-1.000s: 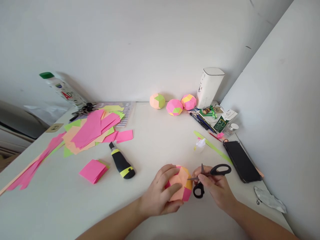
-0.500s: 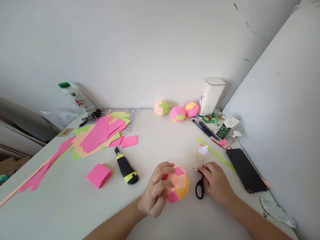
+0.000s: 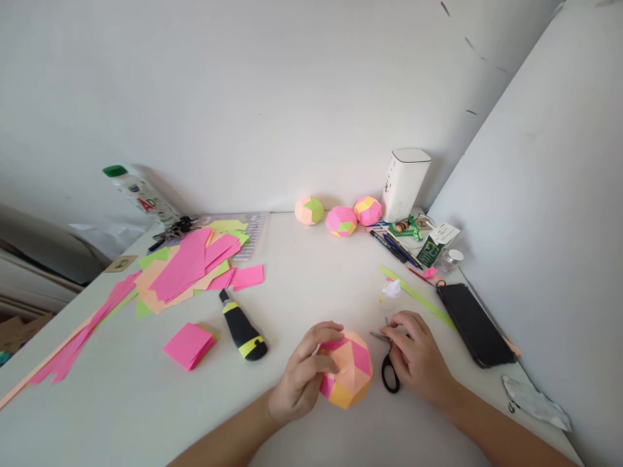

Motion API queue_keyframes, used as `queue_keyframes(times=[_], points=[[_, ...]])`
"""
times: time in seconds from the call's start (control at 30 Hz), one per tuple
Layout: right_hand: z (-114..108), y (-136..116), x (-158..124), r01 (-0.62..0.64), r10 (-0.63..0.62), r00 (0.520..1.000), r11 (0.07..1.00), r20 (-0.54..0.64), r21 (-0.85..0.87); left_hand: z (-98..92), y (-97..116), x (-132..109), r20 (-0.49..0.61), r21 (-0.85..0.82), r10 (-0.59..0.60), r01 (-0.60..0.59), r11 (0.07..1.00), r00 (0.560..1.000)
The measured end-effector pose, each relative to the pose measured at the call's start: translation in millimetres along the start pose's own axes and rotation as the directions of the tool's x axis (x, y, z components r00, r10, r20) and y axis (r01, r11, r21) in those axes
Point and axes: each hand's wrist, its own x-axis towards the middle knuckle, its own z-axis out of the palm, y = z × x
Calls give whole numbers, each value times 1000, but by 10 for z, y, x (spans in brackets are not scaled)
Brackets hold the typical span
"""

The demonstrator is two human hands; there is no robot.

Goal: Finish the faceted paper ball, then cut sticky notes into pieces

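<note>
A folded-paper ball in pink, peach and orange is in my left hand, whose fingers curl over its left side. To the right of the ball, my right hand pinches a small pair of scissors around the pivot. One black handle loop points toward me, and the slim blades show spread apart at the far end. My palm hides the other loop. Just beyond the scissors lies a crumpled white scrap, beside a long green paper strip.
Left are a black-and-yellow utility knife, a stack of pink squares and a heap of coloured paper. Several paper balls stand by the wall near a white box. Pens and a phone lie right.
The paper ball has turned in my left hand and shows different facets. My right hand still grips the scissors, now slightly tilted. The whole view has shifted a little.
</note>
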Motion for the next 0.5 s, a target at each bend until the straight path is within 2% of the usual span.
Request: queue_keyframes(times=[0.07, 0.17, 0.33, 0.5], points=[[-43, -39, 16, 68, -71, 997, 987, 14, 146, 21, -4, -14, 16, -51, -26, 26, 998, 1000], [-49, -103, -1, 131, -170, 981, 938, 96, 320, 58, -3, -40, 37, -125, -66, 70, 990, 997], [101, -226, -92, 72, -174, 966, 892, 193, 446, 100, 22, -44, 47, -175, -68, 75, 982, 997], [175, -288, -103, 26, -139, 974, 854, 180, 519, 91, 55, -29, 85, -150, -47, 60, 987, 995]])
